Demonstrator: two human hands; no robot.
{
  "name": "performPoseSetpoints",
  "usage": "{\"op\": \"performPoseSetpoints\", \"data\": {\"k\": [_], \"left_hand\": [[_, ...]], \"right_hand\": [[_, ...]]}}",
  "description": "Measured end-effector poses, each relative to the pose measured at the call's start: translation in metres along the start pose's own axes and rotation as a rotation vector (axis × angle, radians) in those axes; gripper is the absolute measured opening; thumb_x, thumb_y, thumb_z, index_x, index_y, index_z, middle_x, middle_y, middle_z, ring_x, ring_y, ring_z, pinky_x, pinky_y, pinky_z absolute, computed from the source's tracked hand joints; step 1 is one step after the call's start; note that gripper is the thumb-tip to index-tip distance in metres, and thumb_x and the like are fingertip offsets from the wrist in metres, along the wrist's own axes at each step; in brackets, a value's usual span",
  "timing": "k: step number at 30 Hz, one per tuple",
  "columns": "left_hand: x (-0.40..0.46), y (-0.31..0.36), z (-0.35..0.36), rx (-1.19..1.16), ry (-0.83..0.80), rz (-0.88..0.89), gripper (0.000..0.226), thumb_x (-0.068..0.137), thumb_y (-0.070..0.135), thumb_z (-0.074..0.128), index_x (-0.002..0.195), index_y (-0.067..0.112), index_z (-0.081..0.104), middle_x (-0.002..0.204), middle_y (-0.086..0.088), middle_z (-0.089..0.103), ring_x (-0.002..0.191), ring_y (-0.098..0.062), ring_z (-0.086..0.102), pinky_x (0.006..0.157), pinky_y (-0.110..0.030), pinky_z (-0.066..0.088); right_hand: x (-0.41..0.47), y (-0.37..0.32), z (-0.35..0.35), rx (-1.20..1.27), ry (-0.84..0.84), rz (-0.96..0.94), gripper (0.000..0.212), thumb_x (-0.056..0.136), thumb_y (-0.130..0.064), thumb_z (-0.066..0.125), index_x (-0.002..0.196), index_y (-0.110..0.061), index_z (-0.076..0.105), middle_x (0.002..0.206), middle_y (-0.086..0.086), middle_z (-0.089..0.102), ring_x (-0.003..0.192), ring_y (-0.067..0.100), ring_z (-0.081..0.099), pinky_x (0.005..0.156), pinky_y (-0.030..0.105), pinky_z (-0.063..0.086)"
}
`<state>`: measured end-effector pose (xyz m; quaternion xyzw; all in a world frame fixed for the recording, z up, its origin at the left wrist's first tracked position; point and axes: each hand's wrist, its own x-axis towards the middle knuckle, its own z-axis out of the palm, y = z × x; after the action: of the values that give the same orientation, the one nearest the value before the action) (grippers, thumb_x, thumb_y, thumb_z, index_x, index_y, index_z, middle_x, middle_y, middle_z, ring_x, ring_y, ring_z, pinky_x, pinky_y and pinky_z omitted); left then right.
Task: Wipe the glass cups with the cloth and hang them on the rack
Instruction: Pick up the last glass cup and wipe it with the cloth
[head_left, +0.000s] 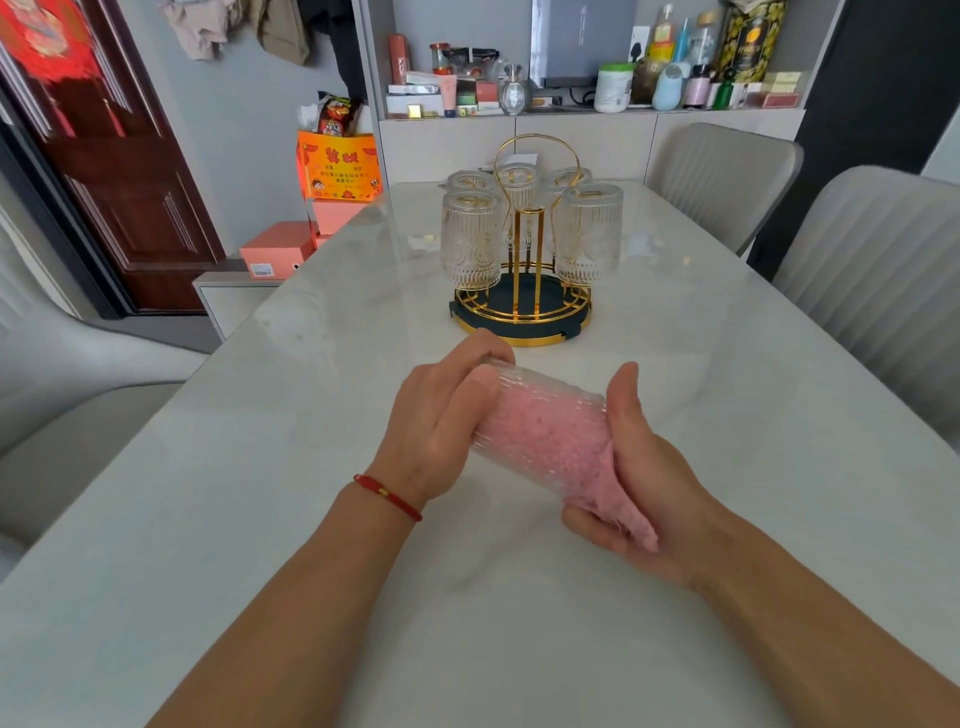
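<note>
Cup in hand: we hold a ribbed glass cup (540, 415) on its side above the marble table (260, 519), at 6 o'clock from the rack (522, 306).
Left hand (441, 421): fingers curled round the cup's closed end.
Right hand (639, 478): pinches the tail of the pink cloth (550, 441), which is stuffed inside the cup.
Rack: five cups hang upside down; the peg facing us at 6 o'clock looks free.
Doing it well: we judge we should twist the cup against the cloth, reach the bottom, grip firmly, then hang it.
</note>
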<state>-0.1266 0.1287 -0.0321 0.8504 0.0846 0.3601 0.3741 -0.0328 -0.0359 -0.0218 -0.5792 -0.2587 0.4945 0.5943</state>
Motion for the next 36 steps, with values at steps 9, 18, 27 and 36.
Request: {"op": "performPoseSetpoints", "data": {"k": [9,18,27,36], "left_hand": [[-0.006,0.009,0.0,-0.389,-0.177,-0.714,0.051,0.104,0.058,0.032,0.084,0.015,0.05,0.051,0.002,0.056,0.041,-0.003,0.054,0.043,-0.014,0.041],[0.005,0.001,0.003,-0.203,0.085,-0.104,0.051,0.093,0.05,0.028,0.091,0.018,0.068,0.084,-0.022,0.061,0.079,-0.038,0.062,0.066,-0.058,0.049],[0.004,0.019,0.003,-0.408,-0.17,-0.544,0.06,0.088,0.065,0.037,0.115,0.024,0.071,0.09,-0.007,0.056,0.065,-0.019,0.048,0.043,-0.017,0.041],[0.004,0.024,0.014,-0.439,0.157,-0.531,0.046,0.107,0.023,0.03,0.086,0.014,0.07,0.052,0.009,0.055,0.036,-0.003,0.046,0.034,-0.012,0.03]], "right_hand": [[-0.004,0.019,0.004,-0.725,0.074,-0.374,0.099,0.079,-0.089,0.003,0.055,-0.011,0.059,0.035,-0.005,0.047,0.04,0.001,0.054,0.055,0.004,0.038],[-0.004,0.003,0.011,0.324,-0.059,0.041,0.085,0.076,-0.083,0.032,0.083,-0.007,0.068,0.045,0.003,0.043,0.027,0.01,0.018,0.033,0.017,0.013],[-0.013,0.002,0.001,-0.665,0.111,-0.377,0.1,0.076,-0.09,0.004,0.052,-0.016,0.068,0.033,0.002,0.048,0.032,0.007,0.051,0.047,0.016,0.043],[-0.01,0.008,0.013,-0.518,0.171,-0.272,0.106,0.074,-0.084,0.005,0.065,0.001,0.068,0.038,0.002,0.049,0.035,0.006,0.052,0.046,0.008,0.041]]}}
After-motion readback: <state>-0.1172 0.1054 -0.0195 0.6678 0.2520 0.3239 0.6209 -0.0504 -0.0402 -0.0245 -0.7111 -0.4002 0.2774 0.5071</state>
